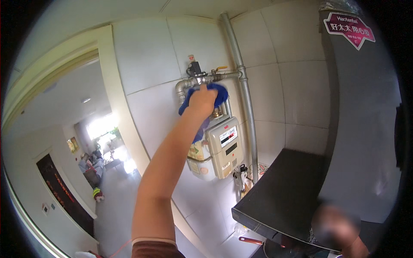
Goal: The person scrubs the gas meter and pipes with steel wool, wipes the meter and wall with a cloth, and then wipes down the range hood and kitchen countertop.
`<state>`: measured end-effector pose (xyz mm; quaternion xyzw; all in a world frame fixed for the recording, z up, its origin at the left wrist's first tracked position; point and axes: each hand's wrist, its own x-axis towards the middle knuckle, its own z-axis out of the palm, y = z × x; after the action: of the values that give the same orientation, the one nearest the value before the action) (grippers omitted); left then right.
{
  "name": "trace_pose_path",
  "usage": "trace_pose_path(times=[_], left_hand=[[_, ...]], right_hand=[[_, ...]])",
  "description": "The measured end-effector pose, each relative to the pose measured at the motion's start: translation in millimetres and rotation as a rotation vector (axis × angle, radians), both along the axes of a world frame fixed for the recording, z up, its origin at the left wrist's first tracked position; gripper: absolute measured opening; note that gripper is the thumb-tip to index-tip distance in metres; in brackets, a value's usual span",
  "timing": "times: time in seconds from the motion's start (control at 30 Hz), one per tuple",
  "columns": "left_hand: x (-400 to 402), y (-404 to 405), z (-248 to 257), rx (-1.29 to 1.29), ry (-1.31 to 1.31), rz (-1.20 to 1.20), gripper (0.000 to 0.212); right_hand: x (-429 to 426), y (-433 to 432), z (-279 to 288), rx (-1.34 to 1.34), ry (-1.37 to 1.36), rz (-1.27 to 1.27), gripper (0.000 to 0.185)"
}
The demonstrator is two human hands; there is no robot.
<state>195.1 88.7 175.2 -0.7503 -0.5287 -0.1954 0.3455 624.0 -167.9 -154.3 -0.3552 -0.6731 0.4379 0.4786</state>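
My left hand [203, 100] is raised in front of me with a blue cloth [221, 93] in its grip. The cloth lies against the metal gas pipework, near an elbow fitting [182, 86], and hangs down on the left. Just below is a beige gas meter [226, 148] with a small display, fixed to the tiled wall. A brass coupling [216, 113] shows between hand and meter. At the lower right, my right hand [338, 227] is by the range hood's edge; a blur hides its fingers and anything in them.
A yellow-handled valve [221, 68] and a black device [194, 68] sit above the cloth. A vertical pipe [246, 106] runs beside the meter. The dark range hood [280, 190] juts out at right, above a pan handle [250, 240]. A doorway frame [124, 106] stands at left.
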Motion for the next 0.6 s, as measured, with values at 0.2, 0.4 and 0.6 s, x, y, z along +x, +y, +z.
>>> trace_pose_path(times=[0.2,0.4,0.6], left_hand=[[4,27,7,-0.509,-0.055,0.195,0.042],[3,44,-9,-0.517,-0.095,0.279,0.054],[-9,28,-21,-0.316,0.054,0.176,0.049]], right_hand=[[1,3,-1,-0.018,-0.038,-0.032,0.02],[1,3,-8,-0.009,0.056,-0.004,0.019],[-18,-1,26,-0.005,0.04,0.068,0.019]])
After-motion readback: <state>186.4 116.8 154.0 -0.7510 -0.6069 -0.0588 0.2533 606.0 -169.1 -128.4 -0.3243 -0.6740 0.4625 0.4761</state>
